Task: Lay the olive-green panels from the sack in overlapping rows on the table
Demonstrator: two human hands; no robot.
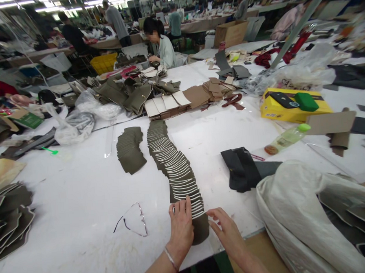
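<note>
Olive-green pieces with white edges, fanned into one long overlapping row (181,169), wind across a white bench (76,215), their near end just in front of me at the bench's near edge. The row's long axis runs away from me toward the far side in a shallow S, its far end lying farther left than its near end. White edges cross that axis like rungs, and the frontmost piece (201,229) points a plain, rounded end at me. My left grip (181,224) lies over the left side of the near end, fingers bent on the pieces; my right grip (224,229) meets the right side, thumb and forefinger at the margin. Whether either is closed on a piece, I cannot tell. Left of the row's far half, a shorter olive row (130,151) lies just beside it. Eyeglasses (144,222) rest closer to the near edge, left of my left grip. Across the bench, a person in a pale top (167,51) bends over handwork.
</note>
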